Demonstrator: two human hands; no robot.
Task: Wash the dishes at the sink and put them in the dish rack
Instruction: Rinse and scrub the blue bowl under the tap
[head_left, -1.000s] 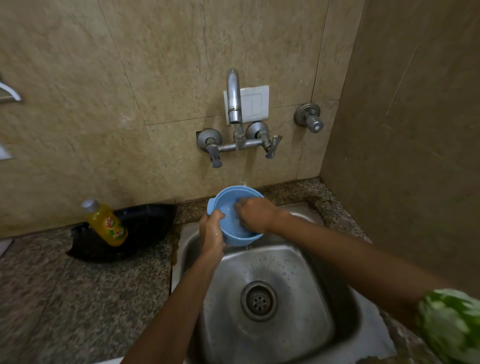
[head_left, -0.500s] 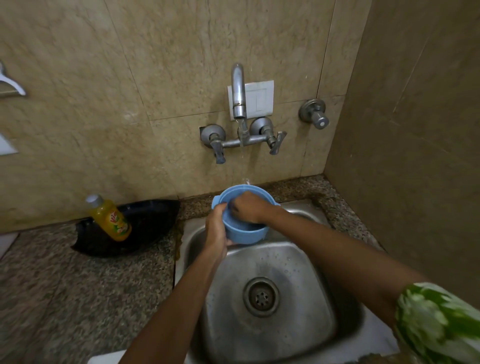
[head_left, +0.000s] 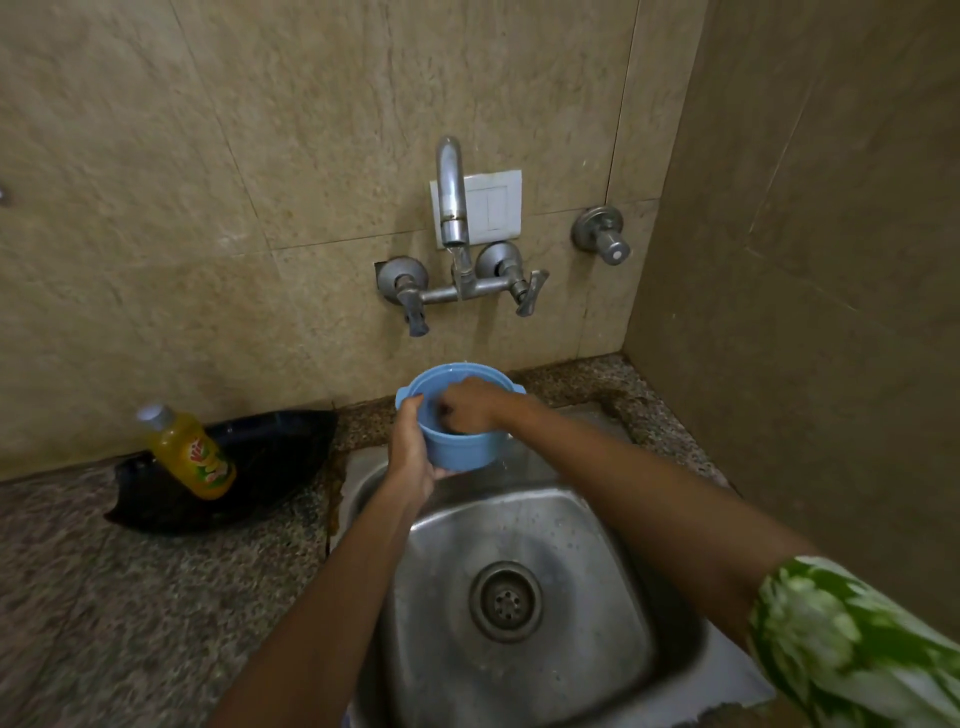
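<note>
Over the back edge of the steel sink (head_left: 524, 525), a blue bowl (head_left: 464, 447) is held up under the tap (head_left: 451, 200), upright and slightly tilted. The left hand (head_left: 413, 449) wraps around its left side and bottom, thumb on the rim. The right hand (head_left: 470, 402) reaches inside the bowl with fingers curled; whether it grips anything there cannot be told. On the speckled stone surface (head_left: 130, 597) to the left, a yellow bottle (head_left: 191, 453) leans in a black tray (head_left: 260, 467) against the wall
</note>
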